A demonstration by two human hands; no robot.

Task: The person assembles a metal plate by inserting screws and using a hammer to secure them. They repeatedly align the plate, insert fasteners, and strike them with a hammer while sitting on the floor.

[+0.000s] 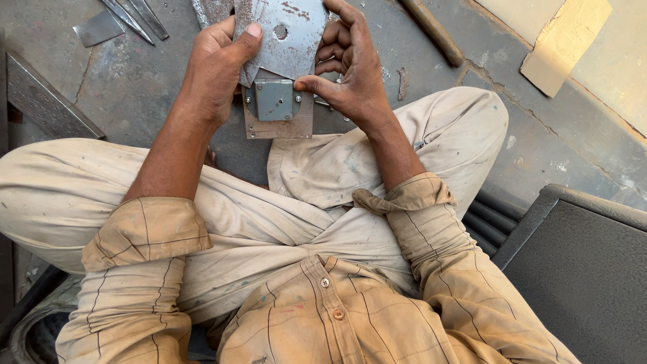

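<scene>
I sit cross-legged on the floor, both hands raised over my lap. My left hand [217, 67] grips the left edge of a thin grey metal plate [291, 40] with a round hole, thumb pressed on its face. My right hand [350, 67] curls around the plate's right edge, thumb tip touching a small square metal block [274, 100] with corner screws. That block sits on a rusty rectangular base plate [280, 127] held under the grey plate.
Flat metal strips [135, 17] and a small sheet scrap [98, 28] lie on the concrete floor at the upper left. An angled steel bar [44, 101] lies left. A wooden handle [431, 30] rests upper right, cardboard [563, 44] beyond it. A dark panel [586, 269] stands at the right.
</scene>
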